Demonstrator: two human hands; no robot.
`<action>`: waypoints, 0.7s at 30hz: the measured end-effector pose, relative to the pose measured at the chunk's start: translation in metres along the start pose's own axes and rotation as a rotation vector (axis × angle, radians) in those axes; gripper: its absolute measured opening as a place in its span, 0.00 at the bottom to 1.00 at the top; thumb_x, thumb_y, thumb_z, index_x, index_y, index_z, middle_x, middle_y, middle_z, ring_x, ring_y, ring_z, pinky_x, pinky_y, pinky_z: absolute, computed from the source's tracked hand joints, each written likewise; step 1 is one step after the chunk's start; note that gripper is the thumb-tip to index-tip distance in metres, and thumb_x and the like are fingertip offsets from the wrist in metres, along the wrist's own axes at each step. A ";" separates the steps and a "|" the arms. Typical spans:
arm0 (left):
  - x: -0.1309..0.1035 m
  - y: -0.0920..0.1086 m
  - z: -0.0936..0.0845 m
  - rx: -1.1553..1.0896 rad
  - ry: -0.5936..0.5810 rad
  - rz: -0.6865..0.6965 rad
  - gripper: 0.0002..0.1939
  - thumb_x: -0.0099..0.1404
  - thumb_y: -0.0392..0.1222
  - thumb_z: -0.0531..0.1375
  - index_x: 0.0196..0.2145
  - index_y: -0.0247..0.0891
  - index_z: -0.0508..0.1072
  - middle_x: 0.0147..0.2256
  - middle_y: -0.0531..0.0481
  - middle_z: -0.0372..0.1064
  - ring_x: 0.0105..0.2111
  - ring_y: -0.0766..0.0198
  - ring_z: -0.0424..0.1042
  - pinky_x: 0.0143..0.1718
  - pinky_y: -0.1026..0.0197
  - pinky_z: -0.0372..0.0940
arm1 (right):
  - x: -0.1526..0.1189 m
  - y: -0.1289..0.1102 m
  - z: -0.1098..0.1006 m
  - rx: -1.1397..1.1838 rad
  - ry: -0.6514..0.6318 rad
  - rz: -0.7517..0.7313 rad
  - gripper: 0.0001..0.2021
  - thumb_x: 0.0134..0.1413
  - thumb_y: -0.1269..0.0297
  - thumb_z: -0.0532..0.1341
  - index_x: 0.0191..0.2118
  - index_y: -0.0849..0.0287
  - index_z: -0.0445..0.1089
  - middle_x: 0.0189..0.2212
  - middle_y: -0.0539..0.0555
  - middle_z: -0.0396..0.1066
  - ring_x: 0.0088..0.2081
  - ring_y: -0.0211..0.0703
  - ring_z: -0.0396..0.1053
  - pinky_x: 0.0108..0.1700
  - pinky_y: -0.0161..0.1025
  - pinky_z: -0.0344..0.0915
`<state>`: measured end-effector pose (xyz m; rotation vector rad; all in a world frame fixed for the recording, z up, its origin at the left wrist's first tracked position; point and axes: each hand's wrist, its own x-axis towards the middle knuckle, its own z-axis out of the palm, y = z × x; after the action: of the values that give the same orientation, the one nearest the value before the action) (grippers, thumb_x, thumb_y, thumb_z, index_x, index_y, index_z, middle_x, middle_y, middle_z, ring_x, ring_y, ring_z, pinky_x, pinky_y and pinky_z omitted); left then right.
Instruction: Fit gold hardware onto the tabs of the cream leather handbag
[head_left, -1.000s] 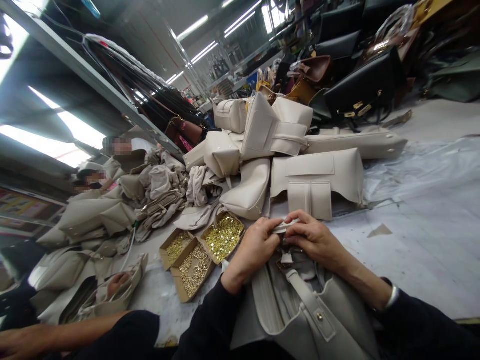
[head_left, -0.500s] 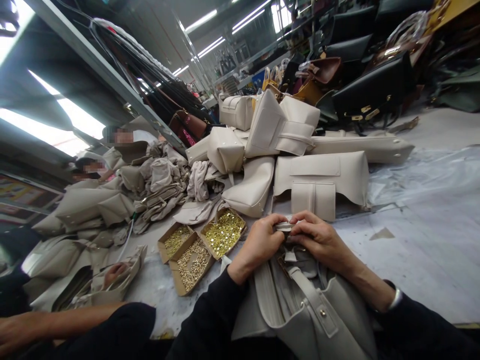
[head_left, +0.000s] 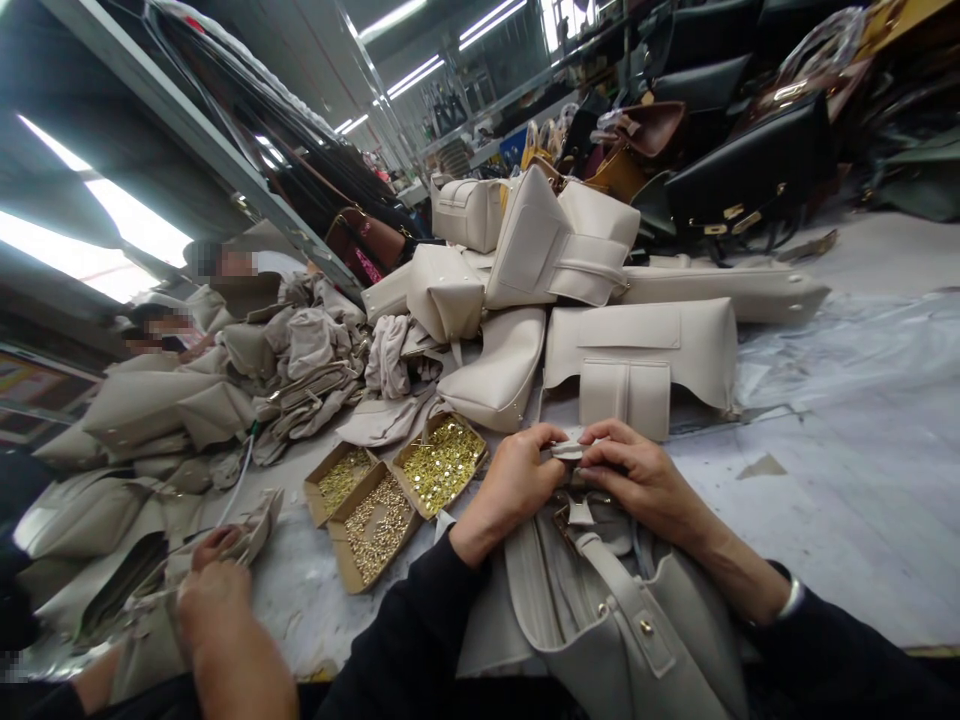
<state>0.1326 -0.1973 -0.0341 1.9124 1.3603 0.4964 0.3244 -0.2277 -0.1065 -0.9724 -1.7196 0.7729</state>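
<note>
A pale grey-beige handbag (head_left: 660,640) lies before me at the table's front edge, its top facing up. Above its opening, my left hand (head_left: 521,480) and my right hand (head_left: 637,475) pinch the two ends of a light strap (head_left: 568,447) between thumbs and fingers. Gold-coloured metal fittings (head_left: 577,515) show just below the hands, on the bag. A short handle piece with a gold stud (head_left: 646,628) runs across the near side. Whether any small part sits between my fingertips is hidden.
Left of my hands stand cardboard trays (head_left: 349,575) of small gold-coloured metal pieces. Beige bags (head_left: 637,345) are piled behind, dark bags (head_left: 750,175) at the back right. A co-worker's hand (head_left: 217,550) works on a beige bag at left. A loose scrap (head_left: 763,466) lies right.
My hands keep nearly the same pinch on the strap. The co-worker's arm at left has swung up and reached over the beige bag there. The view has shifted slightly.
</note>
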 end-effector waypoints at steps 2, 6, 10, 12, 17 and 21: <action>0.000 0.000 0.001 0.028 0.013 -0.020 0.13 0.62 0.33 0.61 0.42 0.39 0.82 0.40 0.50 0.81 0.40 0.58 0.77 0.40 0.65 0.68 | 0.000 0.000 0.000 -0.004 0.000 0.004 0.06 0.66 0.66 0.62 0.37 0.54 0.76 0.45 0.56 0.72 0.46 0.47 0.74 0.48 0.42 0.72; 0.001 0.000 0.002 0.089 0.019 -0.046 0.13 0.61 0.32 0.61 0.42 0.39 0.81 0.40 0.50 0.80 0.40 0.58 0.77 0.39 0.64 0.67 | -0.001 0.000 0.000 -0.011 0.003 0.012 0.06 0.67 0.67 0.62 0.38 0.54 0.77 0.47 0.56 0.71 0.48 0.48 0.74 0.50 0.43 0.71; 0.000 0.000 0.003 0.126 0.012 -0.050 0.14 0.61 0.33 0.61 0.45 0.39 0.79 0.40 0.49 0.80 0.39 0.57 0.76 0.39 0.63 0.66 | -0.002 0.000 0.000 -0.023 -0.015 0.031 0.06 0.66 0.66 0.62 0.38 0.54 0.77 0.48 0.56 0.71 0.48 0.48 0.74 0.50 0.44 0.71; 0.000 0.000 0.004 0.159 0.012 -0.053 0.15 0.62 0.34 0.61 0.46 0.39 0.79 0.41 0.49 0.80 0.40 0.56 0.76 0.41 0.61 0.66 | -0.003 0.001 -0.001 -0.024 -0.021 0.036 0.06 0.66 0.66 0.63 0.37 0.54 0.77 0.48 0.56 0.71 0.48 0.49 0.74 0.50 0.44 0.71; 0.000 -0.001 0.008 0.181 0.038 -0.071 0.12 0.62 0.34 0.62 0.44 0.40 0.78 0.40 0.50 0.80 0.40 0.56 0.77 0.42 0.61 0.65 | -0.003 0.001 -0.001 -0.014 -0.034 0.035 0.06 0.65 0.69 0.62 0.37 0.54 0.77 0.48 0.56 0.71 0.49 0.49 0.74 0.51 0.44 0.70; 0.004 -0.003 0.013 0.145 0.055 -0.107 0.09 0.62 0.36 0.62 0.41 0.40 0.78 0.37 0.52 0.79 0.37 0.58 0.76 0.39 0.62 0.63 | -0.003 0.000 -0.002 -0.037 -0.059 0.022 0.06 0.64 0.71 0.63 0.38 0.54 0.77 0.49 0.56 0.71 0.50 0.48 0.74 0.50 0.44 0.70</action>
<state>0.1407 -0.1974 -0.0455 1.9402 1.5629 0.4104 0.3270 -0.2304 -0.1073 -1.0043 -1.7821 0.7936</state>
